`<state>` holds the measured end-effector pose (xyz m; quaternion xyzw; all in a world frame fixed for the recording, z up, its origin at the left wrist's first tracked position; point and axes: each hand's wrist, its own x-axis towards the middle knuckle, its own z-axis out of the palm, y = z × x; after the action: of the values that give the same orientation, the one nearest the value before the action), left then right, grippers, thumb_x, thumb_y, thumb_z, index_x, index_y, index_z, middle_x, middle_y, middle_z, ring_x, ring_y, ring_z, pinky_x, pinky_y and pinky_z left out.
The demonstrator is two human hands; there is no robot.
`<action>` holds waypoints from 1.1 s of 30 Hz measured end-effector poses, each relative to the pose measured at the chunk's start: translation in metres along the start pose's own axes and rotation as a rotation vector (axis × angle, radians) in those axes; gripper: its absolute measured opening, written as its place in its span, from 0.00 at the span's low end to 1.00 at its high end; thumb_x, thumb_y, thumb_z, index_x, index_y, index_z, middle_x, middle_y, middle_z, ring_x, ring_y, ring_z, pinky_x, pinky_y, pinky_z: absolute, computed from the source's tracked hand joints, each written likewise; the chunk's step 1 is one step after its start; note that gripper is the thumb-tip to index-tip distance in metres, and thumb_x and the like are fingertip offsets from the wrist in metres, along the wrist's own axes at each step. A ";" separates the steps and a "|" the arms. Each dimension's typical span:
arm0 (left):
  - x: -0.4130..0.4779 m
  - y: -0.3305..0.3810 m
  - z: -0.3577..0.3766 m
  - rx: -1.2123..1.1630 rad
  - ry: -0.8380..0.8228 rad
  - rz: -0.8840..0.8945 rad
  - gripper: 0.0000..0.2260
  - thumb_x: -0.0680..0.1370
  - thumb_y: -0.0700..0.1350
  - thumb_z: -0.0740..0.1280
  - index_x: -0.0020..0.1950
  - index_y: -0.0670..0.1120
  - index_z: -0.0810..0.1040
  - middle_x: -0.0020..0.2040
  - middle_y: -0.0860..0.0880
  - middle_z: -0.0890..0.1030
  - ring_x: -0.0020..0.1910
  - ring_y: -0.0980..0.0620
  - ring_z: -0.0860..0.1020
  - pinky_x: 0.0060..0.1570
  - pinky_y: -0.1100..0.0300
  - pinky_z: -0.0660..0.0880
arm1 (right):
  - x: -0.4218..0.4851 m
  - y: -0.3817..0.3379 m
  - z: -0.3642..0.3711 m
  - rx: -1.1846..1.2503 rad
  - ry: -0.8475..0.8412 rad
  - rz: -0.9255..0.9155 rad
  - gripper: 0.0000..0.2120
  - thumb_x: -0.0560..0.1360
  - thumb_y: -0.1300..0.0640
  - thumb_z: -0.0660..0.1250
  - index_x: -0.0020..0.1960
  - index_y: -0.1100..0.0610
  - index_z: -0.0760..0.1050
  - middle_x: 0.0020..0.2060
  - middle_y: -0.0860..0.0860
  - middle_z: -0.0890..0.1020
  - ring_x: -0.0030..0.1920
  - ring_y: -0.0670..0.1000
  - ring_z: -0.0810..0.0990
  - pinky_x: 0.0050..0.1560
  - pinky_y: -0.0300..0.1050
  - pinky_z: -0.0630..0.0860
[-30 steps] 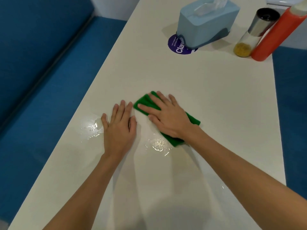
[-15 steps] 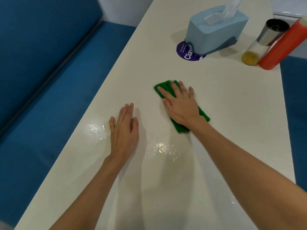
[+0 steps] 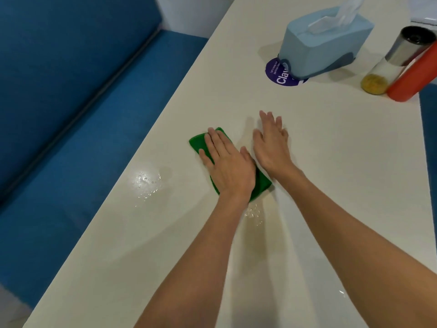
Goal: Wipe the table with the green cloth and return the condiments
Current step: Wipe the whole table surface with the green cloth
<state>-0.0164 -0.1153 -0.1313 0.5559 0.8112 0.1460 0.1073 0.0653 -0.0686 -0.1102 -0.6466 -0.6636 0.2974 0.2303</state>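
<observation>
As my left hand (image 3: 228, 168) presses the green fabric cloth (image 3: 197, 142) with straight fingers (image 3: 214, 143), I should sweep toward water drops (image 3: 145, 181) left of them; right hand (image 3: 272, 145) lies open.

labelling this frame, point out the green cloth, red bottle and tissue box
green cloth (image 3: 198, 142), head view, bare far corner
red bottle (image 3: 413, 79), head view, mid body
tissue box (image 3: 316, 49), head view, pale blue side wall
</observation>
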 end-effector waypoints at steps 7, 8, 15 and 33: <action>-0.006 -0.113 -0.046 0.017 -0.213 0.676 0.27 0.80 0.55 0.53 0.78 0.49 0.57 0.79 0.53 0.53 0.77 0.55 0.52 0.75 0.51 0.50 | -0.008 0.024 0.017 -0.463 0.008 -0.126 0.26 0.83 0.49 0.45 0.78 0.57 0.46 0.77 0.59 0.47 0.77 0.58 0.45 0.75 0.53 0.42; 0.000 -0.131 -0.055 0.015 -0.215 0.683 0.27 0.80 0.55 0.54 0.78 0.50 0.57 0.79 0.55 0.53 0.77 0.57 0.51 0.75 0.52 0.50 | -0.007 0.023 0.018 -0.484 0.019 -0.129 0.26 0.83 0.49 0.45 0.78 0.57 0.46 0.77 0.59 0.48 0.77 0.58 0.45 0.75 0.53 0.43; 0.079 -0.140 -0.059 0.070 -0.037 0.355 0.27 0.79 0.55 0.52 0.77 0.46 0.60 0.78 0.49 0.58 0.76 0.51 0.56 0.74 0.48 0.52 | -0.006 0.016 0.021 -0.543 0.037 -0.116 0.26 0.82 0.50 0.44 0.78 0.57 0.47 0.77 0.59 0.49 0.77 0.59 0.47 0.74 0.54 0.44; 0.082 -0.183 -0.082 0.055 -0.145 0.480 0.27 0.79 0.57 0.51 0.78 0.53 0.57 0.79 0.56 0.53 0.77 0.58 0.52 0.75 0.46 0.50 | -0.006 0.018 0.019 -0.583 0.012 -0.090 0.27 0.81 0.48 0.40 0.78 0.56 0.45 0.77 0.58 0.48 0.77 0.58 0.46 0.75 0.55 0.45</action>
<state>-0.2327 -0.1102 -0.1212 0.7444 0.6498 0.1048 0.1121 0.0658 -0.0766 -0.1357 -0.6572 -0.7477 0.0799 0.0516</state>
